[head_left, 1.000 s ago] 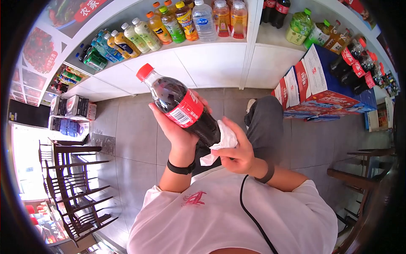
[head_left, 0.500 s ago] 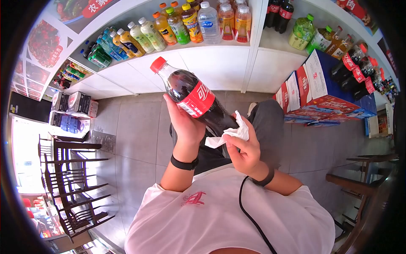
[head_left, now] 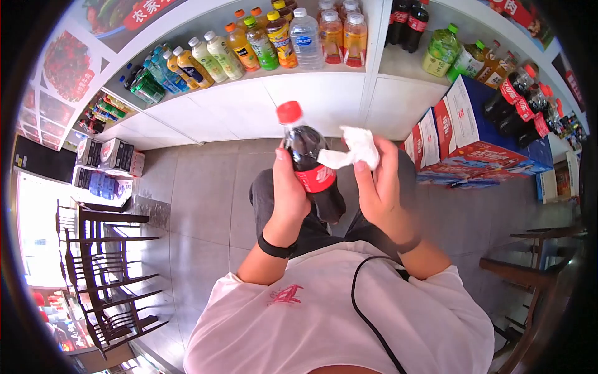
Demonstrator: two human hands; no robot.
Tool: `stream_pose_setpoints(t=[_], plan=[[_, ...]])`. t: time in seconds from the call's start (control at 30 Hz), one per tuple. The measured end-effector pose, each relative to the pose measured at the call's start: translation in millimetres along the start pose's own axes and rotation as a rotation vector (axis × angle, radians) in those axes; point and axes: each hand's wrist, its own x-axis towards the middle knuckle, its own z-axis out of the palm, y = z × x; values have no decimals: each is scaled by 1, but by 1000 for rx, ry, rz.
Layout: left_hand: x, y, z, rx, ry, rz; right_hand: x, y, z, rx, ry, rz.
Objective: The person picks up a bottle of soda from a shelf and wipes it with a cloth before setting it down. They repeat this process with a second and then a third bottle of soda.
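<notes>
A large cola bottle [head_left: 321, 201] with a red cap and red label is held nearly upright in front of me, its cap toward the shelves. My left hand [head_left: 290, 196] is closed around its left side, the thumb near the shoulder. At the bottle's right, my right hand [head_left: 381, 187] pinches a crumpled white tissue [head_left: 360, 149]. One loose end of the tissue reaches to the bottle just above the label. The fingers of my right hand are apart from the bottle itself. Part of the bottle's left side is hidden by my left hand.
Ahead, a white shelf [head_left: 249, 84] holds several drink bottles. Stacked drink cartons [head_left: 458, 134] stand at the right, with cola bottles [head_left: 520, 103] on top. Dark wooden chairs [head_left: 106, 268] are on the left, and a wooden chair [head_left: 517, 274] is on the right. A black cable [head_left: 367, 318] crosses my shirt.
The bottle has turned more upright, and its cap has moved right and closer to me. My right hand has moved the tissue from the bottle's base up to its shoulder.
</notes>
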Motion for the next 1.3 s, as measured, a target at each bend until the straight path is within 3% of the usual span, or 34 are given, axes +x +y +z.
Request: stream_pose_setpoints(t=[0.07,0.13,0.17,0.27,0.33,0.4,0.47,0.7,0.8,0.93,1.1,1.2,1.3], plan=[[-5,-3,12,100,-165,144,29,-22,1,-129,-12,-116],[-10,-6,21,272,-137,237,47,-38,12,-220,30,-225],[-8,-10,14,191,-161,153,44,-34,14,-250,52,-258],[-6,-6,8,210,-198,195,28,-23,17,-325,75,-329],[-7,1,14,235,-94,203,17,-23,18,-379,52,-371],[0,-3,2,12,-82,107,0,-12,23,-416,-6,-410],[5,7,2,-16,15,-4,-18,-3,24,-414,-81,-438],[12,32,6,-98,20,44,-64,10,13,-397,-219,-357],[15,38,3,-213,-65,43,-72,20,6,-49,-169,-156],[16,40,3,-354,-132,23,-58,12,1,510,-276,186],[18,32,2,-395,-145,63,-49,12,0,464,-298,139],[22,39,3,-249,-145,63,-50,10,4,377,-233,96],[20,42,11,-172,-21,13,-55,16,8,209,-139,37]])
